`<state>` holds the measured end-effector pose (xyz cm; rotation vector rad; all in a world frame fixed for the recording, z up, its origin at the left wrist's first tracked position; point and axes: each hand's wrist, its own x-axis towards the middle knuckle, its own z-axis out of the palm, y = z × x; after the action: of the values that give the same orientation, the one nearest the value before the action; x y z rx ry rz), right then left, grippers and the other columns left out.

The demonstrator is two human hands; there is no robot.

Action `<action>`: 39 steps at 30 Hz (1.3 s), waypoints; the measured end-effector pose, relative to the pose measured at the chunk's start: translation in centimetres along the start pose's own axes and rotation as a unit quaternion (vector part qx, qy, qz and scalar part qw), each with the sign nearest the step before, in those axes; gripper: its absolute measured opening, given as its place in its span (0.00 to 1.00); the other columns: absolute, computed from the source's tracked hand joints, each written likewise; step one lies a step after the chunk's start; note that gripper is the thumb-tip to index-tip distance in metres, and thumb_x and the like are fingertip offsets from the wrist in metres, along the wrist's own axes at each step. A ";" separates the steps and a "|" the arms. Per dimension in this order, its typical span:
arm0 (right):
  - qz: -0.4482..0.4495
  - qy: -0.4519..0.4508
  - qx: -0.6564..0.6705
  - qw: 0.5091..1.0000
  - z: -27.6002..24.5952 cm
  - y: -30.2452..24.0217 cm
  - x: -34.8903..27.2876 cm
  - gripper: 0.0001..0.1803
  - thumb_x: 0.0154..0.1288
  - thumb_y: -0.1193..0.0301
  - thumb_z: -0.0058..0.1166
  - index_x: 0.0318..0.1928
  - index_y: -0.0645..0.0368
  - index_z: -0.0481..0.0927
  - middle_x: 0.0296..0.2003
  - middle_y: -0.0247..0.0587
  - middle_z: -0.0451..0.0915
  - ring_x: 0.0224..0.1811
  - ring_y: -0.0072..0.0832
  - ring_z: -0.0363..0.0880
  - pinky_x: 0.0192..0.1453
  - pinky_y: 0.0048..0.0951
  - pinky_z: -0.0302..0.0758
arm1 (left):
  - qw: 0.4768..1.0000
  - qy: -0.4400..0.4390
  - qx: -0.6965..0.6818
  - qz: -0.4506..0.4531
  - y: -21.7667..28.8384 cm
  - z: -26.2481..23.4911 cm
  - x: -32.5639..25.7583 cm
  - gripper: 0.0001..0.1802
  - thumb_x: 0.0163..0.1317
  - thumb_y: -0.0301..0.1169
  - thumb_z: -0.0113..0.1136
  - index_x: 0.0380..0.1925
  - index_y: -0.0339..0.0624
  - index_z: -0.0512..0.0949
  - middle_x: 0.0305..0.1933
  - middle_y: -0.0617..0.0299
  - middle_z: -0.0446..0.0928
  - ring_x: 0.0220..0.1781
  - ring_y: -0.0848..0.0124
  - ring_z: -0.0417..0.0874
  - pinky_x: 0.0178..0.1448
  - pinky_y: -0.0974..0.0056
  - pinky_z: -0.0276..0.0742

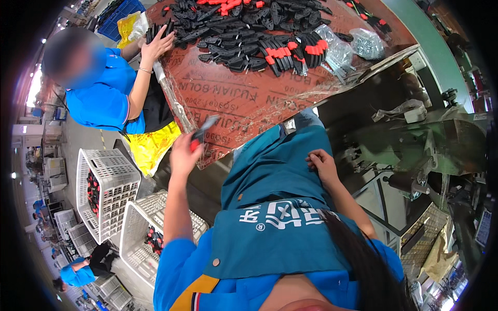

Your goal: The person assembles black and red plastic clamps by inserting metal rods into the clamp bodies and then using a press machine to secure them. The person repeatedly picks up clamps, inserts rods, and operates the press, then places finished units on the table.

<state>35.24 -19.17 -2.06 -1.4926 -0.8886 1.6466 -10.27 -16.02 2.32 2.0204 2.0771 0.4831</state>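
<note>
My left hand (pixel 182 156) is beside the near left corner of the red-brown table (pixel 207 96), with its fingers closed on a black and red part (pixel 196 141). A greyish, blurred end of that part points up over the tabletop. Over the apron on my lap, my right hand (pixel 323 167) is held with its fingers curled in; whether anything is between them is hidden. Across the table lies a heap of black curved parts (pixel 233 46). Closer to me, a row of black parts with red pieces (pixel 290 53) lies side by side.
Clear plastic bags (pixel 367 43) of small pieces lie at the table's right. A co-worker in blue (pixel 104 88) handles black parts at the left edge. White crates (pixel 108 165) with black and red parts stand at lower left. Green machinery (pixel 415 145) is to my right.
</note>
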 end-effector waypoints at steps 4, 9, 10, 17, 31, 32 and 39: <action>0.024 -0.065 -0.019 0.997 0.3 0.5 2.0 0.09 0.73 0.69 0.51 0.44 0.62 0.78 0.35 0.37 0.81 0.32 0.18 0.75 0.36 0.21 0.73 | 0.923 0.129 -0.139 -0.335 -11.7 -6.3 -16.6 0.18 0.60 0.32 0.64 0.47 0.31 0.80 0.43 0.51 0.82 0.42 0.61 0.81 0.49 0.55 0.76; -0.014 -0.063 -0.037 0.997 0.9 -2.0 4.8 0.07 0.72 0.70 0.52 0.43 0.61 0.78 0.34 0.36 0.81 0.32 0.19 0.75 0.36 0.22 0.73 | 0.685 0.102 0.258 -0.673 -16.7 -9.9 -31.9 0.41 0.60 0.57 0.61 0.61 0.33 0.72 0.61 0.35 0.72 0.57 0.48 0.78 0.60 0.51 0.74; -0.032 -0.056 -0.040 0.997 0.9 -2.6 5.7 0.07 0.72 0.70 0.52 0.42 0.61 0.78 0.34 0.36 0.81 0.32 0.19 0.75 0.35 0.22 0.72 | 0.667 0.127 0.321 -0.660 -17.2 -8.8 -31.4 0.43 0.59 0.60 0.60 0.62 0.33 0.71 0.62 0.34 0.71 0.58 0.46 0.77 0.61 0.49 0.73; -0.318 0.084 -0.108 0.938 0.7 -8.0 14.8 0.08 0.67 0.73 0.56 0.43 0.63 0.77 0.32 0.40 0.80 0.36 0.23 0.79 0.41 0.26 0.76 | 0.972 0.180 0.045 -0.145 -3.6 1.0 -4.3 0.42 0.59 0.39 0.68 0.66 0.25 0.62 0.70 0.32 0.60 0.74 0.42 0.58 0.77 0.47 0.50; -0.421 0.212 -0.465 0.750 9.6 -15.1 25.5 0.63 0.43 0.50 0.74 0.74 0.61 0.51 0.66 0.67 0.57 0.68 0.58 0.56 0.72 0.58 0.53 | 0.762 -0.032 -0.627 -0.161 18.4 12.5 15.1 0.19 0.70 0.27 0.56 0.60 0.39 0.72 0.60 0.59 0.73 0.61 0.69 0.75 0.64 0.64 0.71; -0.388 0.216 -0.487 0.752 10.4 -15.3 26.1 0.62 0.45 0.50 0.73 0.74 0.61 0.51 0.66 0.67 0.57 0.67 0.57 0.57 0.71 0.57 0.54 | 0.750 -0.045 -0.639 -0.163 18.4 12.8 14.7 0.19 0.70 0.27 0.56 0.60 0.39 0.72 0.60 0.60 0.73 0.60 0.69 0.76 0.63 0.65 0.72; -0.304 0.234 -0.546 0.745 13.5 -15.6 28.4 0.57 0.46 0.59 0.70 0.73 0.63 0.52 0.59 0.60 0.64 0.60 0.51 0.62 0.65 0.49 0.58 | 0.702 -0.065 -0.682 -0.195 17.6 12.2 14.2 0.18 0.70 0.26 0.55 0.58 0.38 0.72 0.57 0.56 0.75 0.55 0.69 0.79 0.61 0.64 0.75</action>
<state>21.13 12.95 -1.24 -1.8612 -1.9186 0.1135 9.91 -0.55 -1.30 0.6553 1.1725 1.2204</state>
